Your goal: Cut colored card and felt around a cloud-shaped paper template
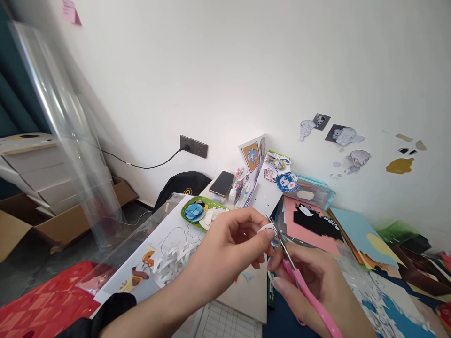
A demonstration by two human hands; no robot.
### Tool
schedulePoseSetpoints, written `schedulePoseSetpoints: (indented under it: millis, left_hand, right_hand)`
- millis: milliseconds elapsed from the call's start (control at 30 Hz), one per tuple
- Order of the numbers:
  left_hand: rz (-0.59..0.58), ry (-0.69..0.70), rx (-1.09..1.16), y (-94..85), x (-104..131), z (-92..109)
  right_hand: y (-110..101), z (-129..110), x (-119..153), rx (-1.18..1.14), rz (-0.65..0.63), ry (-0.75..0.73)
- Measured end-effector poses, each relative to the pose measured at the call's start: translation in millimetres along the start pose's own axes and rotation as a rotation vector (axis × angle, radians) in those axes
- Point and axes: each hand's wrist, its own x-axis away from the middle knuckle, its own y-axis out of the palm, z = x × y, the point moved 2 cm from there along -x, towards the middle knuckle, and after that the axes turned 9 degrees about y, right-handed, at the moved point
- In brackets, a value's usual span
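Between thumb and fingers, my left hand (243,241) pinches a small white paper piece (269,228) with a dark printed line near its edge. My right hand (313,281) grips pink-handled scissors (310,300), blades pointing up and away. The blades (282,239) lie right at the paper's right edge, slightly parted at the tips. Whether they touch the paper I cannot tell. Left of my left hand, a green tray (183,217) carries blue and white paper cutouts. Curly white paper strips (176,263) are heaped near my left forearm.
A phone (221,183) and small white bottle (232,193) are at the back. On the right lie pink paper (292,220), a black cut sheet (313,223) and light blue sheets (362,230). A red stool (52,305) stands at lower left. Cutouts (400,165) stick to the wall.
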Motion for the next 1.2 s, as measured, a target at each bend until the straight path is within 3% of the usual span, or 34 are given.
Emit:
schedulePoseSetpoints:
  millis: [300,500,667,867,933,1100,1200]
  left_hand:
    - [0.012,0.1,-0.015,0.6,1,4]
    - [-0.045,0.041,0.146,1.8,-2,0]
    - [-0.032,0.039,0.138,2.1,-3,-1]
    - [-0.003,0.007,0.124,2.4,-4,-1]
    - [0.003,0.004,0.119,2.1,-5,-1]
    - [-0.009,-0.019,0.104,3.3,-6,-4]
    - [-0.016,-0.031,0.107,4.3,-8,-5]
  right_hand:
    - [2,-5,-2,0.096,-0.014,-0.009]
    - [2,6,-5,0.154,-0.079,-0.003]
    - [3,0,-6,0.147,-0.091,0.082]
    - [-8,-3,-2,0.078,-0.148,0.081]
    - [-14,-2,1,0.057,-0.093,0.07]
    - [-17,-1,-1,0.017,0.253,-0.1]
    - [-10,0,-9,0.059,0.328,-0.188]
